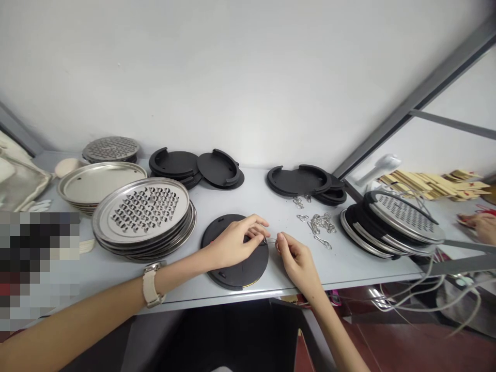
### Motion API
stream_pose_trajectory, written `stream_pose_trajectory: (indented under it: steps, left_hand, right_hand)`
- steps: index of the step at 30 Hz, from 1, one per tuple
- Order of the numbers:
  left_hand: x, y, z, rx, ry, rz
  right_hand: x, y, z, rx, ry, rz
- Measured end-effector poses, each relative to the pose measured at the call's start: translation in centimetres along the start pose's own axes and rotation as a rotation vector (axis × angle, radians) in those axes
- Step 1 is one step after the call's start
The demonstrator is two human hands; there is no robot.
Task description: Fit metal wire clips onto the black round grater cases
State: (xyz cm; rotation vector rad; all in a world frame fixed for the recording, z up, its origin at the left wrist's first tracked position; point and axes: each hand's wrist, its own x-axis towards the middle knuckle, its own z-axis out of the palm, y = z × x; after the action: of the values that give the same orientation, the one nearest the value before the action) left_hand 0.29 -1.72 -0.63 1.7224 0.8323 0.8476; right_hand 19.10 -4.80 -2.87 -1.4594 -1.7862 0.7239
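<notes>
A round black plastic disc (232,268) lies on the table in front of me, with small raised pegs on its face. My left hand (238,242) reaches over the disc, thumb and fingertips pinched at its right edge around one end of a thin metal wire clip (272,242). From the right, my right hand (297,259) pinches the clip's other end between thumb and curled forefinger. Fingers partly hide the clip, so I cannot tell whether it passes through the disc. Several loose wire clips (321,224) are scattered beyond my right hand.
Metal grater discs (149,209) are stacked at left, beside a stack of plain metal discs (103,183). Black holders (174,163) stand along the wall, more black holders (300,180) at back right. Assembled grater discs (406,217) pile near the metal frame; another person's hand (486,227) is far right.
</notes>
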Motion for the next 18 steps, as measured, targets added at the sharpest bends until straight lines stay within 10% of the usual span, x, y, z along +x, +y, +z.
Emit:
stream_pose_trajectory:
  steps: [18]
  left_hand:
    - [0.64, 0.22, -0.44, -0.521, 0.117, -0.200]
  right_hand:
    - [-0.07, -0.17, 0.09, -0.093, -0.076, -0.015]
